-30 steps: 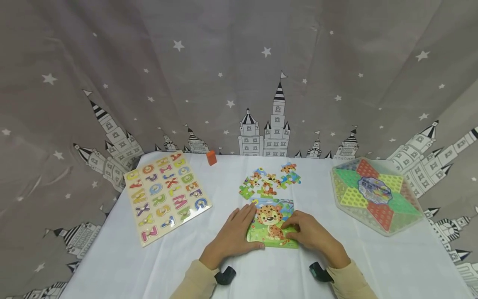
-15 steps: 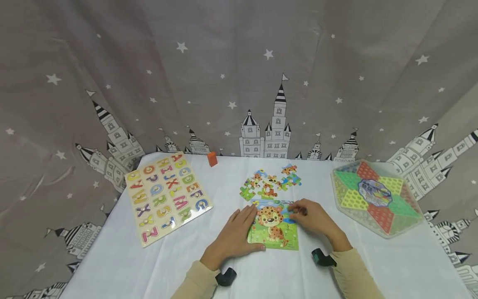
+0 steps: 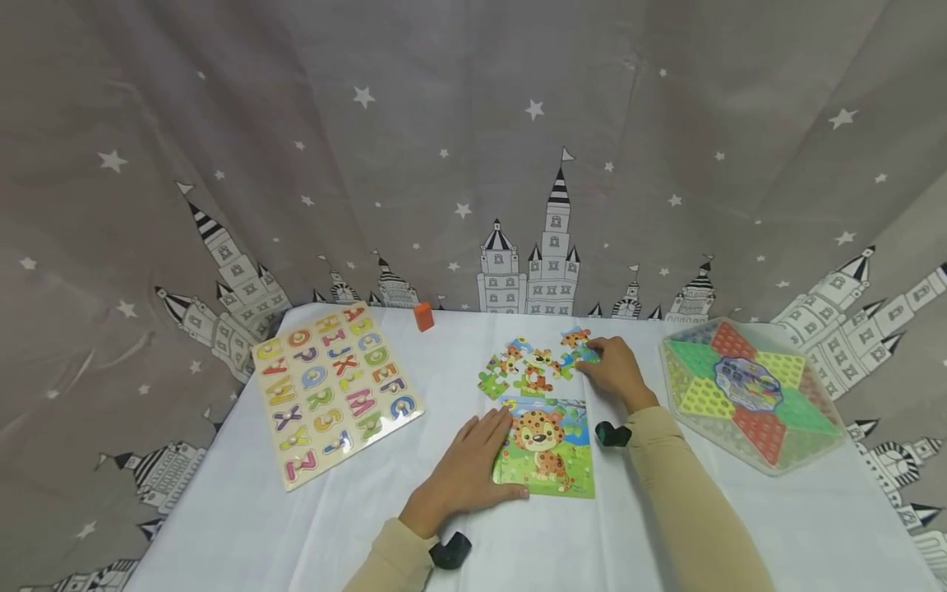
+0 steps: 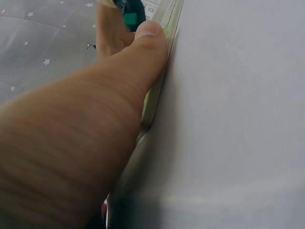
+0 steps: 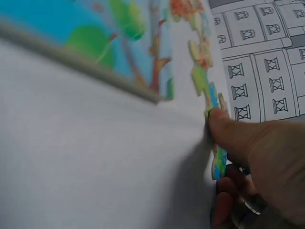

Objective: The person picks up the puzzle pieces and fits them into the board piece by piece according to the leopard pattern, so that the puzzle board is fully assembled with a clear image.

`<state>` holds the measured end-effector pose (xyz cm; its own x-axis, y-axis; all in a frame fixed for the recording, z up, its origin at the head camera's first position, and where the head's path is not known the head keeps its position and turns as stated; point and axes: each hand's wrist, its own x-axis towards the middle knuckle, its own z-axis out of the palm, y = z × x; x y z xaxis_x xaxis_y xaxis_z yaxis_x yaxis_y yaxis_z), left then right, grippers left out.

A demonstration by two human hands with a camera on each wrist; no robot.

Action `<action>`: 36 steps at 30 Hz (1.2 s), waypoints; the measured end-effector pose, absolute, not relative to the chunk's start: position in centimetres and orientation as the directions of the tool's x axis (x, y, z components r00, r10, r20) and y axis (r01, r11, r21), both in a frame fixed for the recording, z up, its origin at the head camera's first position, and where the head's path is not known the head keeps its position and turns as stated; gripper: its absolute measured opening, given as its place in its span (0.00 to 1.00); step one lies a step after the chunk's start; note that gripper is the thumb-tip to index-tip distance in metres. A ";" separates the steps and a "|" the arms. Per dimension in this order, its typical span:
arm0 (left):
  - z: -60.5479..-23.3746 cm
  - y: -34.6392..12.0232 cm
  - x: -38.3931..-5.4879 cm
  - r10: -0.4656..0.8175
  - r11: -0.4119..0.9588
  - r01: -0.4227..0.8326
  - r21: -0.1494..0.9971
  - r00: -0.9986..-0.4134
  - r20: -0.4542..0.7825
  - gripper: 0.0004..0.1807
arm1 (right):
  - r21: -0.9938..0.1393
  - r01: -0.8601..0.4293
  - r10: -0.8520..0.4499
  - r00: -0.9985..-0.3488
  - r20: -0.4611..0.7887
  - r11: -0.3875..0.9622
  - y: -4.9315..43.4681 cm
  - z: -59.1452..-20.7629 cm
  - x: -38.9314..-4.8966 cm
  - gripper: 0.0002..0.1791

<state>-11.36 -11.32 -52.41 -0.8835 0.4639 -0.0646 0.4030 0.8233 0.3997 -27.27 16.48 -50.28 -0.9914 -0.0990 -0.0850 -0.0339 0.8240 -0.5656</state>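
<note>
Our right hand point(image 3: 616, 372) has moved from the leopard board's point(image 3: 546, 448) upper right to the loose pieces point(image 3: 537, 380) beyond it; thumb touching one, pinch or not we cannot tell. Our left hand's point(image 3: 469, 464) extended fingers rest on the board's left edge, probably steadying it.

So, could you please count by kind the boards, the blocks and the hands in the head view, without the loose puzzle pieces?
Alphabet puzzle board: 1
Leopard picture board: 1
Chinese checkers board: 1
Orange block: 1
Hands (left hand, right hand): 2
Total: 6
</note>
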 end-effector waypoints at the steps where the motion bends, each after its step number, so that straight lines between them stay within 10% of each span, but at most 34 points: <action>1: -52.4 -11.3 -11.4 0.464 0.824 0.405 0.395 -0.884 -0.062 0.64 | -0.570 -0.020 -0.089 -0.992 -0.094 0.821 16.5 -50.1 -27.4 0.30; 17: -52.5 -11.3 -11.6 0.479 0.813 0.425 0.397 -0.877 -0.040 0.63 | -0.789 0.129 0.039 -0.990 -0.133 0.601 16.2 -50.0 -20.4 0.19; 36: -52.6 -11.3 -11.5 0.460 0.825 0.401 0.398 -0.886 -0.061 0.63 | -0.576 -0.138 -0.203 -0.978 -0.051 0.806 14.8 -49.8 -14.3 0.20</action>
<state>-11.45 -11.32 -52.57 -0.8858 0.4600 -0.0607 0.4011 0.8250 0.3982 -14.33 14.82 -49.76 -0.9778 -0.2033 -0.0507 -0.1377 0.8058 -0.5759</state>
